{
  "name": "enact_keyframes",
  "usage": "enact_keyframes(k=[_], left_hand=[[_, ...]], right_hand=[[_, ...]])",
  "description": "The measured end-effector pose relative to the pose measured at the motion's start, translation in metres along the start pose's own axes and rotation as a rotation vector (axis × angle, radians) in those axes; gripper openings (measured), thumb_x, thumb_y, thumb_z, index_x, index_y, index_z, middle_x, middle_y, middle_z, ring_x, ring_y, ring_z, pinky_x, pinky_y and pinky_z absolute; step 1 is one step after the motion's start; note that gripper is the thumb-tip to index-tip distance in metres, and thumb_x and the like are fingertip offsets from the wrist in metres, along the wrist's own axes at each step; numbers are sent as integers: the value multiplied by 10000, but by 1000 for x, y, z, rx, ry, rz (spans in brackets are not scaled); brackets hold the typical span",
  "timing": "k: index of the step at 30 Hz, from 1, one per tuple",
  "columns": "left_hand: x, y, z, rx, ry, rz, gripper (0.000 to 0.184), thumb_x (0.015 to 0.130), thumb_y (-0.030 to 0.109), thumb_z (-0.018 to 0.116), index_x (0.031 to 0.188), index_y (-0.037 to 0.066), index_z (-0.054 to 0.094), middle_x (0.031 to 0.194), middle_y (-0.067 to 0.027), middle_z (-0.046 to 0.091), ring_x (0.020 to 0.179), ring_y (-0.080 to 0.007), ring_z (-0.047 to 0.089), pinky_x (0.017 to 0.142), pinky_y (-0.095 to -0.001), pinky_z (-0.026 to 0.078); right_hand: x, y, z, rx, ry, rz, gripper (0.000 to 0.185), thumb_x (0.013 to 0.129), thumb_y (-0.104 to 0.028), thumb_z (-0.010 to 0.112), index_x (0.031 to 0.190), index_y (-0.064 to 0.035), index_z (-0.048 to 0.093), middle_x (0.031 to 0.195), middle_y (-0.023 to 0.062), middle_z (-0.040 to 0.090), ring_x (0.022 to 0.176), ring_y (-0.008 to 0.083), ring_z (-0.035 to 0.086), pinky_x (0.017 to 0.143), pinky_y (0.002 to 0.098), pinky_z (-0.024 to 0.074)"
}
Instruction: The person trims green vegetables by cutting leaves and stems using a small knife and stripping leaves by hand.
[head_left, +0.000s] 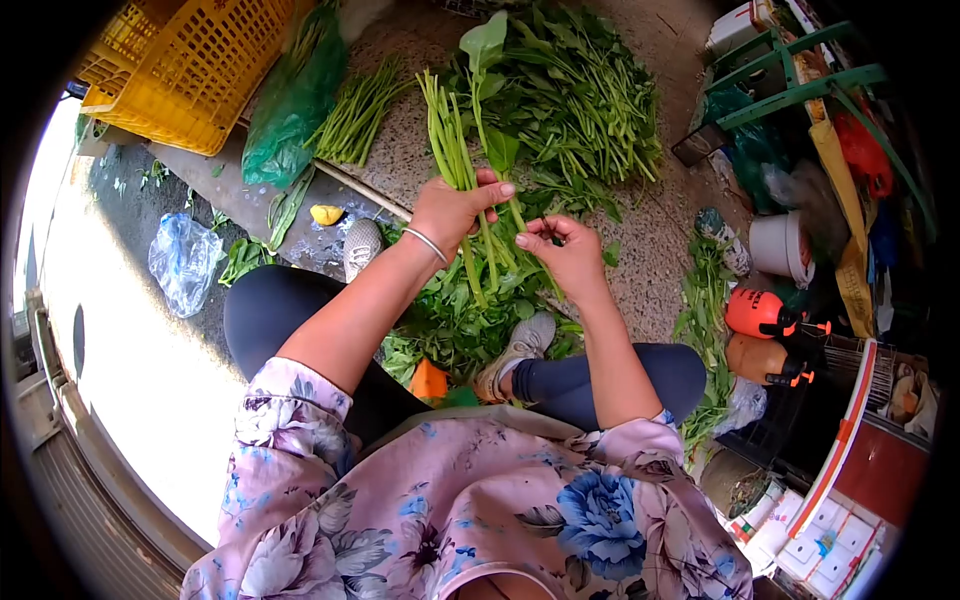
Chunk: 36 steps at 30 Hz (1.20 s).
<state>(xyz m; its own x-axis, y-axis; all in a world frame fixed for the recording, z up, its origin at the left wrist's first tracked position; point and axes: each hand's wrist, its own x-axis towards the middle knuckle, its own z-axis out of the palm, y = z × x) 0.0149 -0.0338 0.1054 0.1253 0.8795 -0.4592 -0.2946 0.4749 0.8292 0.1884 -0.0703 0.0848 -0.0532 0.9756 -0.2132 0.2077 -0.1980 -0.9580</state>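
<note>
My left hand (450, 212), with a silver bangle at the wrist, is closed around a small bunch of green vegetable stems (447, 135). Its thumb also presses on a single leafy stem (501, 152) that rises to a broad leaf at the top. My right hand (572, 258) pinches the lower part of that leafy stem between thumb and fingertips; the other fingers are curled. Under both hands, loose leaves (450, 320) lie in a heap between my feet. Beyond them is a large pile of leafy greens (610, 110).
Stripped stems (362, 115) lie beside a green plastic bag (290, 120) and a yellow crate (200, 75). A clear plastic bag (186, 262) is at left. At right stand a white bucket (780, 245), a red spray bottle (752, 311) and a green metal frame (790, 92).
</note>
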Motion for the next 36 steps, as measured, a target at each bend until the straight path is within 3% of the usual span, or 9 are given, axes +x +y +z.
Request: enact_keyframes(k=[7,12,17,18,20,25,28,33,36], left_hand=[[4,-2,0,-18,-108,0,212,735,166,675,879,50,570,779,-28,619,542,-72,484,448,-200,353],[7,1,-7,-30,-61,58,240,746,221,667,896,53,582,817,-21,629,547,-58,454,454,-192,333],[5,16,-13,-143,83,126,167,716,92,688,806,31,562,720,-45,602,566,-106,511,485,-216,389],[3,17,-13,-147,81,123,167,716,92,688,806,31,562,720,-45,602,566,-106,511,485,-216,389],[0,15,-13,20,-2,85,153,704,92,697,754,32,565,707,-41,600,561,-98,509,478,-208,380],[-3,10,-14,97,-114,129,168,695,128,710,765,45,581,681,-11,590,547,-76,494,462,-197,356],[-1,8,-14,53,-161,143,171,704,128,705,789,48,581,672,-2,581,552,-72,499,469,-191,366],[1,1,-15,-38,-168,115,136,706,109,695,762,27,602,655,-13,576,539,-84,491,477,-210,380],[2,0,-18,83,-181,150,140,718,127,689,757,29,597,662,-22,590,546,-83,500,484,-208,388]], right_hand=[[-4,-14,14,426,-95,295,191,780,-185,641,863,-29,569,654,-34,505,503,25,411,370,167,264],[-10,5,18,703,-10,344,97,825,-145,576,828,-58,535,642,-26,484,520,32,423,377,176,282],[-25,62,-8,-667,-181,470,231,804,-203,597,964,-36,588,811,34,584,650,152,541,630,243,431],[-23,60,-7,-670,-180,474,231,804,-203,597,964,-36,588,811,34,584,650,152,541,630,243,431],[-17,45,1,-505,190,-39,325,840,-224,556,1136,-90,543,705,-6,474,520,29,374,450,172,282],[1,-41,19,531,-142,137,436,848,-287,545,1233,-103,456,712,-13,507,576,58,434,459,169,326],[4,-44,30,560,-132,161,403,854,-255,541,1215,-88,473,661,-39,441,517,28,342,411,143,231],[3,-33,36,525,-74,104,384,853,-227,546,1201,-78,484,638,-53,430,495,26,329,407,147,238],[11,-26,22,478,231,4,414,873,-264,507,1220,-47,449,609,-51,398,484,27,312,401,161,241]])
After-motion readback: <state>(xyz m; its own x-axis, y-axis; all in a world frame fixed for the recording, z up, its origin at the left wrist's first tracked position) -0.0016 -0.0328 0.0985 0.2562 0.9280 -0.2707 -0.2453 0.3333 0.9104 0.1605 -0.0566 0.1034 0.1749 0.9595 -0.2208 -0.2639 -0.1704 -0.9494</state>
